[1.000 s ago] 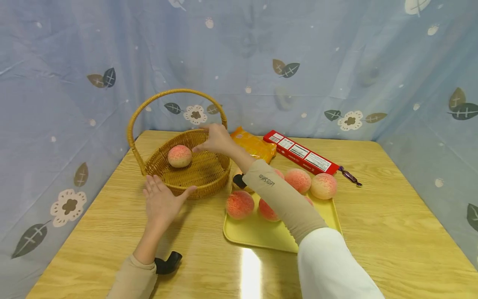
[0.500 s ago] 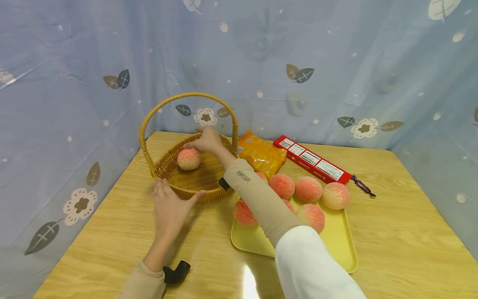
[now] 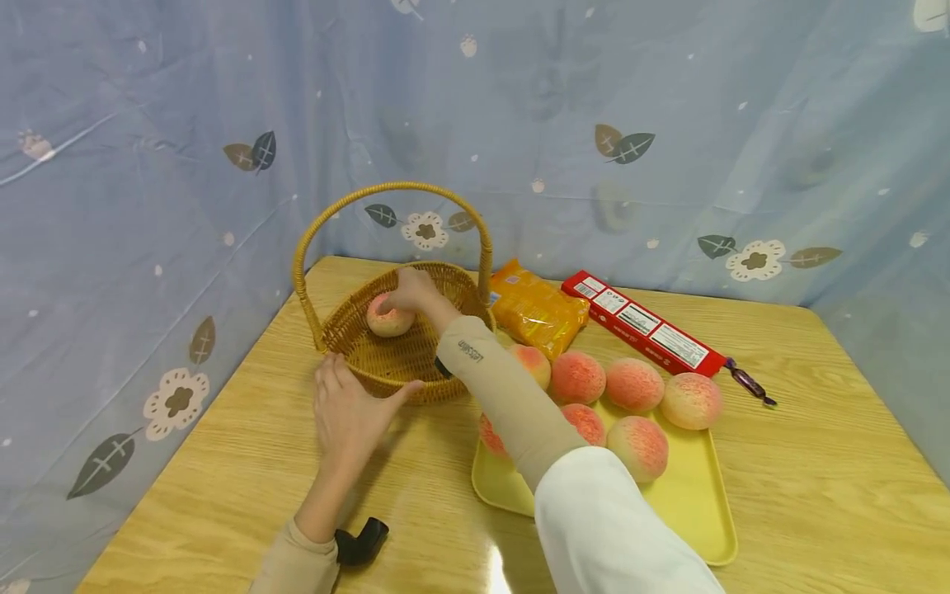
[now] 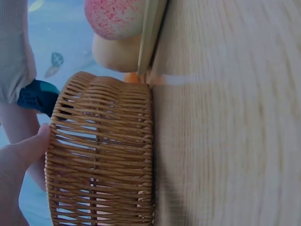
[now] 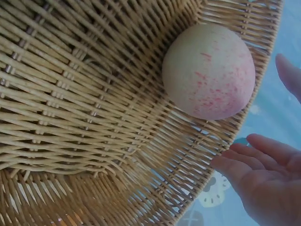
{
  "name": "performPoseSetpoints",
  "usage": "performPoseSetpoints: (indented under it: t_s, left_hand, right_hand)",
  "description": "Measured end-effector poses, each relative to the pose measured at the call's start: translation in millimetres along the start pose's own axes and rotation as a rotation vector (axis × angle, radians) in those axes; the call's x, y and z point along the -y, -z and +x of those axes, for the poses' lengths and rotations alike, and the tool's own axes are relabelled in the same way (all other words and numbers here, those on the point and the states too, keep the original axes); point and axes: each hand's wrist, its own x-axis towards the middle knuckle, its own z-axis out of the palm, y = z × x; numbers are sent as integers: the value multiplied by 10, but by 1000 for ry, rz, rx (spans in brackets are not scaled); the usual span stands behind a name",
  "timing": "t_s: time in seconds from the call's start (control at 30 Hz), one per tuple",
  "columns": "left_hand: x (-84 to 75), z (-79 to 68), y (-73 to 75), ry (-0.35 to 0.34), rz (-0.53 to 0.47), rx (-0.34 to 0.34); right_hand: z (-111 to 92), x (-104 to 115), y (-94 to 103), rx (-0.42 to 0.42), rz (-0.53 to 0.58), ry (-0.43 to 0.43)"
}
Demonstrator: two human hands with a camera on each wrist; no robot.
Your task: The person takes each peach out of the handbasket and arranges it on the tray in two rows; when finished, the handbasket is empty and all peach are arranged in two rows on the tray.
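Note:
A wicker basket (image 3: 408,388) with a tall arched handle stands at the back left of the table, holding one pink-and-cream peach (image 3: 387,323). From above, my right hand (image 3: 414,294) reaches into the basket over this peach, its thumb in front of the fruit. In the right wrist view, thumb and fingers of the right hand (image 5: 268,176) are spread apart, with a gap to the peach (image 5: 209,73). My left hand (image 3: 352,417) rests against the basket's near left side, fingers fairly straight and thumb spread; the left wrist view shows its thumb at the woven rim (image 4: 52,155).
Right of the basket lies a yellow tray (image 3: 690,511) bearing several peaches (image 3: 637,448), partly covered by my right sleeve (image 3: 512,404). Behind the tray are an orange packet (image 3: 536,312), a long red box (image 3: 644,330) and a purple-wrapped candy (image 3: 750,384). A patterned curtain (image 3: 542,107) hangs behind.
My right hand has moved left and down onto the basket's peach. The left hand stays by the basket. The whole scene has shifted right in the head view.

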Motion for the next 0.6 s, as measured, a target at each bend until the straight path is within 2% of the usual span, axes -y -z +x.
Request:
performPoseSetpoints:
  t_s: [0.17, 0.3, 0.37, 0.5, 0.6]
  left_hand:
    - [-12, 5, -1, -21, 25, -35]
    - [-9, 9, -27, -36, 6, -45]
    - [-7, 11, -39, -38, -8, -47]
    - [-2, 5, -46, -26, -23, -48]
    - [1, 3, -41, -21, -23, -46]
  right_hand:
    - [86, 2, -13, 94, -139, -15]
    - [163, -9, -48, 185, -234, -33]
    - [194, -12, -84, 203, -267, -29]
    - [220, -14, -153, 173, -356, 39]
    - [224, -12, -177, 98, -422, 80]
